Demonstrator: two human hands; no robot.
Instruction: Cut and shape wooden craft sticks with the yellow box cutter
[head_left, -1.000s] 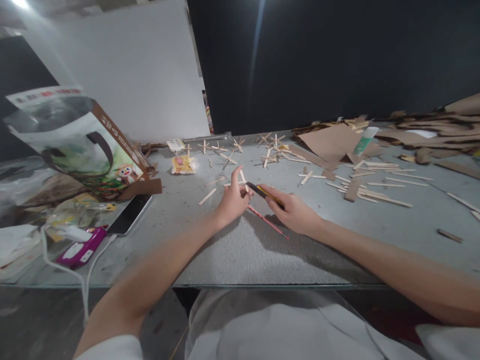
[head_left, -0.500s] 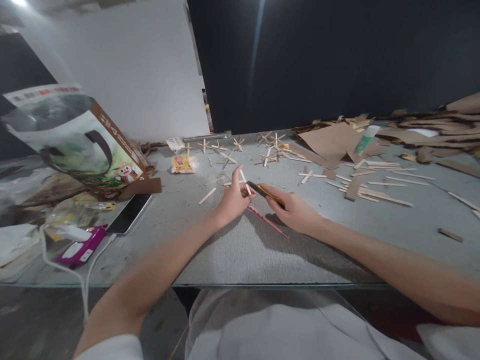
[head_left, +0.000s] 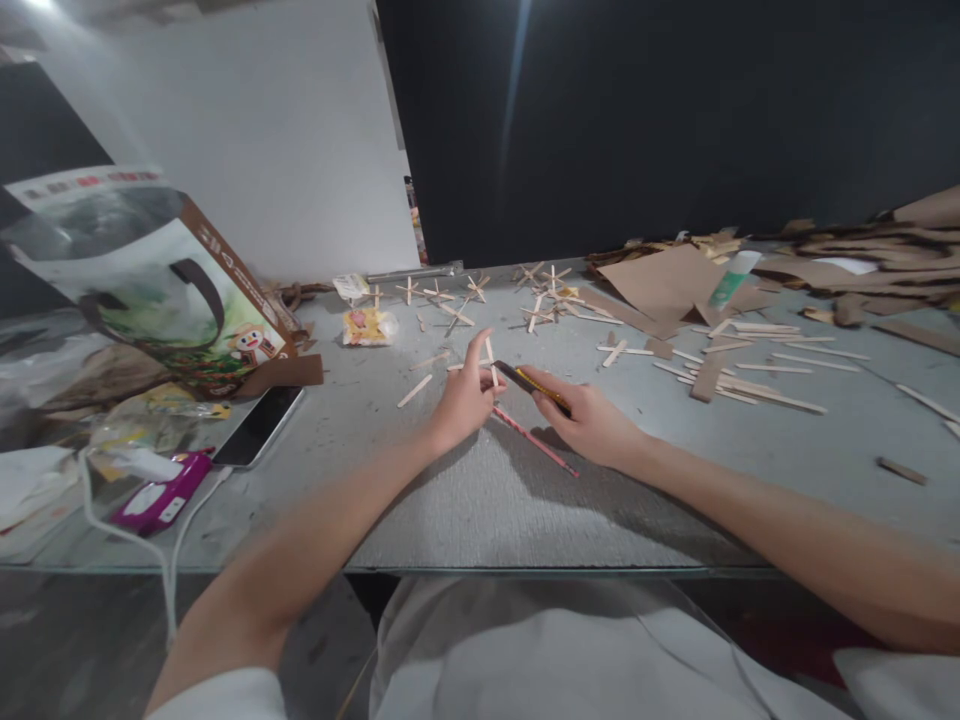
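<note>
My left hand [head_left: 462,400] pinches the stick [head_left: 490,351] nearly upright above the table [head_left: 420,520], my right hand [head_left: 589,415] grips the knife [head_left: 546,392], and I should angle its blade [head_left: 511,373] away from my fingers.

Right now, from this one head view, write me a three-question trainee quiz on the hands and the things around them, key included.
1. Open question: what tool does the right hand hold?
2. True or false: the phone lies on the far right, among the loose wooden sticks.
3. Multiple choice: what is in the left hand?
A) a snack packet
B) a thin wooden stick
C) a white-and-green tube

Key:
1. A utility knife with black and yellow on it.
2. False; the phone lies on the left, near a purple object.
3. B.
</note>
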